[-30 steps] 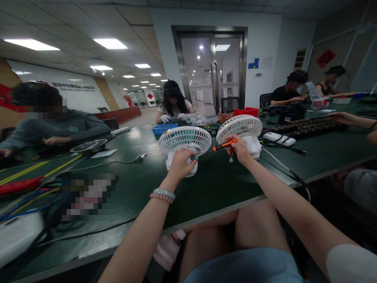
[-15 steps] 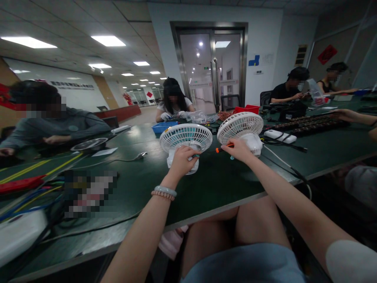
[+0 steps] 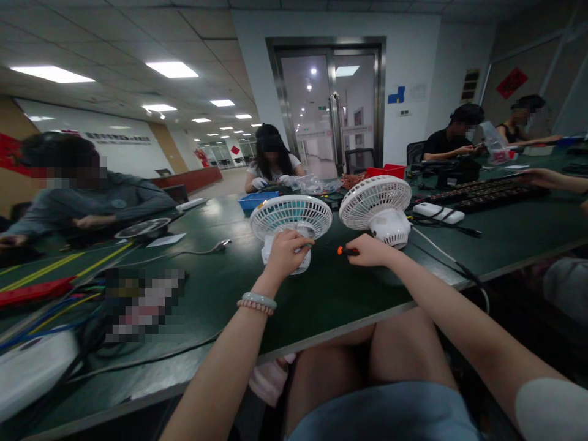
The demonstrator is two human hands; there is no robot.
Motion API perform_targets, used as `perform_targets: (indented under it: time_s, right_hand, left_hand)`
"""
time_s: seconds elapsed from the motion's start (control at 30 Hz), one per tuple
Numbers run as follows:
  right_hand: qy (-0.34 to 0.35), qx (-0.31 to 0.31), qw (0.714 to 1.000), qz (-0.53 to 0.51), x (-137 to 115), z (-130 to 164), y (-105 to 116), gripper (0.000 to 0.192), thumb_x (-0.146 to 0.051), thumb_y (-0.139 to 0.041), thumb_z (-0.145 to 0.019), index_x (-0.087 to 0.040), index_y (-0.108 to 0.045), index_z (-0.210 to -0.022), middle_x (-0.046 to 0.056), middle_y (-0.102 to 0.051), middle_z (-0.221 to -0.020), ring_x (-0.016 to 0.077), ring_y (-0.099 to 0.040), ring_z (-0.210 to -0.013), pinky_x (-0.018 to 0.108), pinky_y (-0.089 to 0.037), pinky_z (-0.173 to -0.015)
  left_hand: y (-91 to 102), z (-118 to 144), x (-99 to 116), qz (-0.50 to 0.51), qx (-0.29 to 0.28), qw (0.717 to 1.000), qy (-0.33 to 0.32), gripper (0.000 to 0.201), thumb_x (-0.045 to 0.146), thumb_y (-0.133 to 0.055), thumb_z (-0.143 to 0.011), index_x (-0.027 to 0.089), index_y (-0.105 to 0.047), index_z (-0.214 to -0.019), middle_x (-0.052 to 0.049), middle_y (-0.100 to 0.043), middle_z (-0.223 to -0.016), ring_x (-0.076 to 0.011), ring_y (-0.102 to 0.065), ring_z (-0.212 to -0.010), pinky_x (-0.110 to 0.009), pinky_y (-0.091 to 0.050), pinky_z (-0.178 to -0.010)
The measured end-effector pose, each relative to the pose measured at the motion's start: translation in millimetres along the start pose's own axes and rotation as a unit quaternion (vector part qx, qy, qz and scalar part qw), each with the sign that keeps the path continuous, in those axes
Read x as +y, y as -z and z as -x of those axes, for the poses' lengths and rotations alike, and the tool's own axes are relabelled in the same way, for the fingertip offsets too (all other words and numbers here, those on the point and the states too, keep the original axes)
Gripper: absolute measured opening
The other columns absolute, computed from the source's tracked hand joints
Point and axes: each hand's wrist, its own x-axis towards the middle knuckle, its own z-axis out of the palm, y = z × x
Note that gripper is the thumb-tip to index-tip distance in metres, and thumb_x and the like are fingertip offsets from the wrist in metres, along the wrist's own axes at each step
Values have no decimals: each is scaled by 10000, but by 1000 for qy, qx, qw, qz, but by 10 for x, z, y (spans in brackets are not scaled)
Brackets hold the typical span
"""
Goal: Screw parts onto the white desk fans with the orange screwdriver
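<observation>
Where the screwdriver (image 3: 340, 250) lies level between both hands, its long axis runs sideways: orange handle pinched in the right hand (image 3: 371, 250) fingers, thin shaft pointing left to the near fan (image 3: 290, 222). Left hand (image 3: 285, 252) fingers curl about that fan's base. Second fan (image 3: 380, 207): just beyond the right fingers, on the counter (image 3: 349, 288).

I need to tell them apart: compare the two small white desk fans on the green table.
The left white fan with teal blades is gripped by the left hand; the right all-white fan stands untouched. The left one sits nearer and lower, the right one tilts more upward. Both have round white grilles.
</observation>
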Motion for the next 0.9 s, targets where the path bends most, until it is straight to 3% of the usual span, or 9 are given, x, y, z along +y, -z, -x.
perform_targets:
  time_s: [0.27,0.47,0.53,0.7,0.9]
  right_hand:
    - [-97,-1,994,55,133,-31,-48,244,-252,-505,-741,-169,-644,-925,79,-657,-857,181,-592,-757,240,-372,-629]
    - [-142,40,988,48,16,-27,-166,540,-132,-487,-727,-240,-483,-1255,96,-580,-1093,194,-582,-923,255,-424,-722]
    - [-173,36,981,82,-85,-16,-218,486,-139,-478,-745,-264,-531,-1212,112,-548,-1109,208,-584,-890,278,-437,-688]
    - [-189,20,967,170,-314,-2,-308,309,-139,-462,-775,-166,-642,-1024,161,-554,-1013,281,-534,-941,334,-452,-658]
    - [-190,66,952,229,-477,36,-350,377,-98,-300,-851,-96,-647,-999,202,-548,-1028,288,-488,-964,380,-433,-689]
  left_hand:
    - [2,1,0,-7,5,1000,-5,175,242,-546,-781,254,-695,-871,-21,-624,-798,-174,-530,-819,-349,-373,-784]
    - [13,14,19,-7,-2,1000,1,201,239,-530,-782,247,-691,-902,-30,-642,-846,-182,-549,-848,-362,-388,-796]
    - [15,18,30,-3,6,1000,3,202,228,-539,-770,245,-693,-899,-34,-648,-919,-189,-554,-896,-369,-390,-824]
    - [23,19,34,3,8,1000,1,210,224,-548,-763,246,-688,-917,-31,-651,-964,-193,-552,-932,-375,-396,-846]
    - [40,20,46,-1,1,1000,0,267,236,-544,-765,263,-665,-1002,-30,-657,-921,-201,-551,-913,-382,-397,-832]
